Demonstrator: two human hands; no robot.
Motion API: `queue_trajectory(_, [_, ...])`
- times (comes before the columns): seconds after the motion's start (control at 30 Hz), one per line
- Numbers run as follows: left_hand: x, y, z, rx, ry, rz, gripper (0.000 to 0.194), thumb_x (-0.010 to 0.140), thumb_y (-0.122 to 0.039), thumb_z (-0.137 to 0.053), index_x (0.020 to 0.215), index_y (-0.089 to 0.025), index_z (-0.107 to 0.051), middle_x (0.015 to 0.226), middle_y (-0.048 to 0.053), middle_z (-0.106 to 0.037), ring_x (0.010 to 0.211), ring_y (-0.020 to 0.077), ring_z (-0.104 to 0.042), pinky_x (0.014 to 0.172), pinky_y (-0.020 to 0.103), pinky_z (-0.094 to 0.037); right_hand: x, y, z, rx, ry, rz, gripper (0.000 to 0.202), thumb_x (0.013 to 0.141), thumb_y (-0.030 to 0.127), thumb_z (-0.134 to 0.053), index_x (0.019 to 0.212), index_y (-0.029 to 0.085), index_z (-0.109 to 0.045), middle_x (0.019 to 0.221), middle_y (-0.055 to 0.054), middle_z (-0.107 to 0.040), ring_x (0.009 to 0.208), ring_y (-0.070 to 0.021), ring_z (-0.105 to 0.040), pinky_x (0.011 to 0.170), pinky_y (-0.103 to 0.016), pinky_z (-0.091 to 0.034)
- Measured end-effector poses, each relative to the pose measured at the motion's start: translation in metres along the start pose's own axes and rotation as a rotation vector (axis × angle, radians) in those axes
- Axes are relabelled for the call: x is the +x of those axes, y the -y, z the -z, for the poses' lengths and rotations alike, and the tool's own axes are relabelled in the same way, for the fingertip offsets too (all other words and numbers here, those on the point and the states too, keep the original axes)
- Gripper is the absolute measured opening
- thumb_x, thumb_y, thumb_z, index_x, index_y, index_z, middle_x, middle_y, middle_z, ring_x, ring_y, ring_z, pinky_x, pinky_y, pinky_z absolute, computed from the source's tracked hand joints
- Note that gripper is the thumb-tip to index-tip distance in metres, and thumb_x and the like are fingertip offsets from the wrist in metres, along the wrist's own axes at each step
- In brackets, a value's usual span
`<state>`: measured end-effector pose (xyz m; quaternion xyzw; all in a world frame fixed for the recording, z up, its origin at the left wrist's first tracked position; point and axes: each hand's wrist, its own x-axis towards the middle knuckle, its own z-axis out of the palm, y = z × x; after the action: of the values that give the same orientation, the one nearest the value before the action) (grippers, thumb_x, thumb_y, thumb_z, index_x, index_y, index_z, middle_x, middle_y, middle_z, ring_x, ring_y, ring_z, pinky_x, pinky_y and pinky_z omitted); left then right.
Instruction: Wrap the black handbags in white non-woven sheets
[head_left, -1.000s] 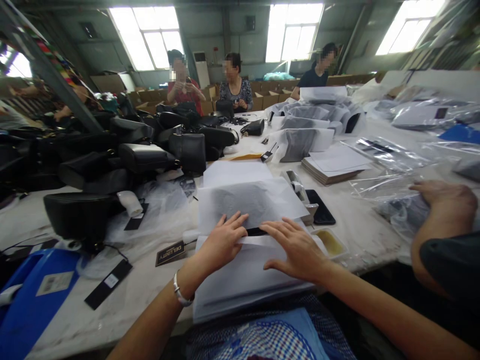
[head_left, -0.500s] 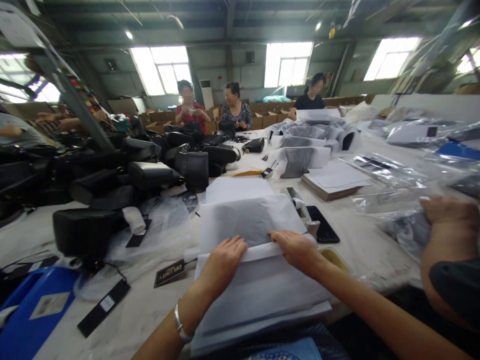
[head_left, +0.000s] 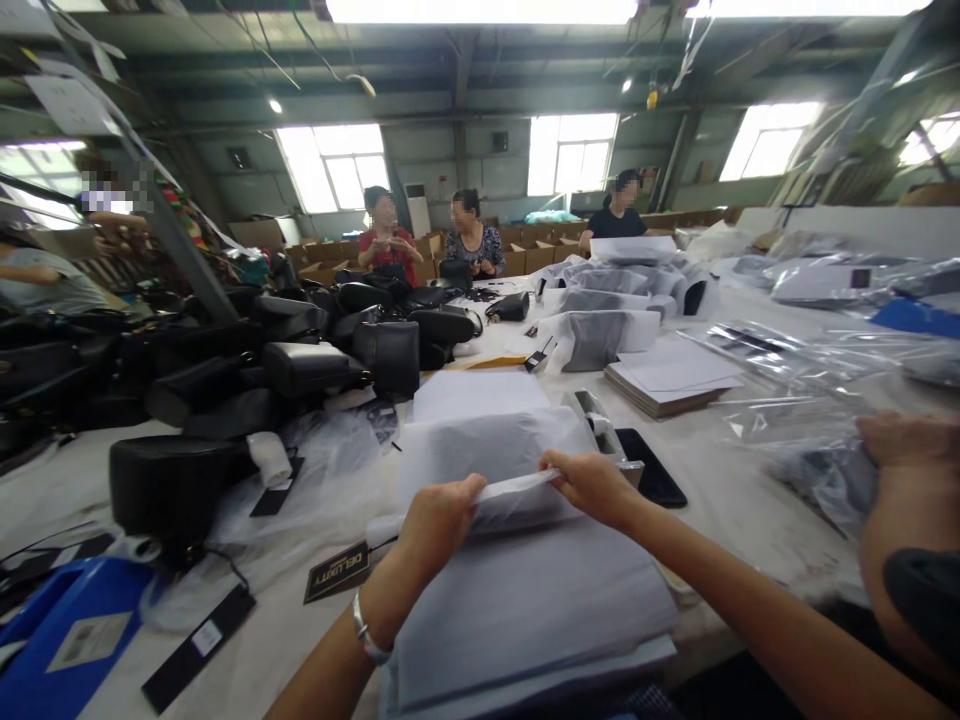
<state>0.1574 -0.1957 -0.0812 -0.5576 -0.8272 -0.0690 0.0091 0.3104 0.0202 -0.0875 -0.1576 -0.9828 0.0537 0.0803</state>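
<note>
Because the work spreads widely, the white counter [head_left: 735, 505] bears every item at reach height. On its left side lies a heap of black bags [head_left: 195, 360], apparently kept together to leave the space before the person for paper. Directly before the body rests a layered stack of paper [head_left: 525, 610], its flat sheets seemingly serving as a working surface. At the far part of this stack, near the middle of the counter, is the tissue sheet [head_left: 517, 510], over a dim, greyish shape that cannot be made out clearly. To the right and farther back, a stack of cards [head_left: 667, 385] sits squared beneath white sheets, probably for tidy access. The left hand [head_left: 439, 525] and right hand [head_left: 596, 487] stand apart along the tissue sheet's raised near edge; the fingers of each are closed narrowly on it, a spaced grip that likely keeps the strip straight and taut. Just beyond the right hand stands a grey holder [head_left: 581, 408], with a dark phone [head_left: 660, 482] beside it. Smallest is the lettered black tag [head_left: 337, 572], flat beside the left forearm.
</note>
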Motion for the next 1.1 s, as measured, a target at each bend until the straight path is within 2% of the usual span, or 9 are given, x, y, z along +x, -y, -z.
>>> queue_trajectory(0.2, [0.007, 0.004, 0.005, -0.022, -0.045, 0.017, 0.011, 0.095, -0.029, -0.054, 0.101, -0.027, -0.063, 0.088, 0.000, -0.075, 0.082, 0.0222, -0.071, 0.063, 0.027, -0.042, 0.010, -0.004, -0.005, 0.015, -0.024, 0.043, 0.023, 0.090, 0.026, -0.054, 0.108, 0.025, -0.068, 0.089, -0.005, -0.076, 0.082, -0.0240, -0.071, 0.066, -0.029, -0.039])
queue_trajectory(0.3, [0.013, 0.006, 0.006, -0.012, -0.079, 0.043, 0.018, 0.098, -0.036, -0.050, 0.095, -0.026, -0.064, 0.086, 0.001, -0.075, 0.080, 0.0213, -0.071, 0.062, 0.027, -0.041, 0.013, -0.004, -0.005, 0.036, -0.037, 0.061, 0.017, 0.092, 0.030, -0.054, 0.099, 0.024, -0.068, 0.091, -0.004, -0.075, 0.081, -0.0216, -0.070, 0.065, -0.027, -0.038])
queue_trajectory(0.53, [0.030, 0.015, 0.007, 0.012, -0.127, 0.057, 0.018, 0.098, -0.034, -0.050, 0.090, -0.023, -0.063, 0.088, 0.000, -0.071, 0.081, 0.0199, -0.068, 0.063, 0.027, -0.045, 0.023, -0.009, -0.007, 0.068, -0.130, 0.001, 0.021, 0.095, 0.038, -0.053, 0.090, 0.023, -0.066, 0.089, -0.002, -0.074, 0.078, -0.0184, -0.068, 0.064, -0.026, -0.037])
queue_trajectory(0.63, [0.031, 0.015, 0.005, 0.077, -0.232, 0.039, 0.013, 0.096, -0.027, -0.053, 0.097, -0.021, -0.065, 0.093, 0.003, -0.071, 0.088, 0.0217, -0.067, 0.081, 0.035, -0.051, 0.028, -0.012, -0.009, 0.074, -0.148, -0.019, 0.021, 0.095, 0.038, -0.053, 0.088, 0.023, -0.066, 0.088, -0.002, -0.074, 0.078, -0.0183, -0.068, 0.065, -0.026, -0.038])
queue_trajectory(0.73, [0.023, 0.004, -0.006, 0.145, -0.470, -0.010, 0.026, 0.096, -0.019, -0.051, 0.119, -0.022, -0.062, 0.115, 0.006, -0.069, 0.109, 0.0236, -0.062, 0.110, 0.051, -0.036, 0.031, -0.015, -0.013, 0.087, -0.155, -0.041, 0.021, 0.095, 0.039, -0.053, 0.091, 0.024, -0.067, 0.091, -0.002, -0.074, 0.081, -0.0189, -0.068, 0.067, -0.027, -0.039])
queue_trajectory(0.8, [0.016, -0.009, -0.021, 0.138, -0.541, -0.113, 0.030, 0.097, -0.017, -0.048, 0.124, -0.023, -0.060, 0.120, 0.005, -0.069, 0.112, 0.0216, -0.061, 0.115, 0.049, -0.032, 0.033, -0.016, -0.016, 0.085, -0.159, -0.051, 0.022, 0.095, 0.040, -0.053, 0.091, 0.024, -0.067, 0.091, -0.001, -0.075, 0.082, -0.0193, -0.069, 0.066, -0.027, -0.040])
queue_trajectory(0.87, [0.011, -0.020, -0.038, 0.107, -0.500, -0.237, 0.028, 0.098, -0.017, -0.047, 0.119, -0.022, -0.063, 0.119, 0.003, -0.070, 0.109, 0.0192, -0.063, 0.109, 0.041, -0.042, 0.035, -0.018, -0.019, 0.074, -0.167, -0.065, 0.023, 0.096, 0.042, -0.053, 0.091, 0.025, -0.067, 0.091, -0.001, -0.075, 0.081, -0.0197, -0.069, 0.066, -0.027, -0.041])
queue_trajectory(0.93, [0.010, -0.028, -0.052, 0.092, -0.431, -0.268, 0.028, 0.097, -0.017, -0.047, 0.120, -0.022, -0.064, 0.128, 0.004, -0.067, 0.116, 0.0205, -0.061, 0.103, 0.038, -0.048, 0.036, -0.021, -0.021, 0.045, -0.176, -0.094, 0.021, 0.096, 0.040, -0.053, 0.093, 0.025, -0.067, 0.092, -0.002, -0.075, 0.081, -0.0203, -0.069, 0.067, -0.028, -0.043])
queue_trajectory(1.1, [0.018, -0.027, -0.061, 0.084, -0.279, -0.100, 0.039, 0.098, -0.022, -0.047, 0.136, -0.030, -0.051, 0.150, 0.004, -0.047, 0.140, 0.0270, -0.040, 0.109, 0.060, -0.039, 0.019, -0.040, -0.016, -0.037, -0.351, -0.116, 0.026, 0.094, 0.027, -0.053, 0.117, 0.020, -0.064, 0.118, -0.009, -0.070, 0.105, -0.0254, -0.065, 0.094, -0.037, -0.046])
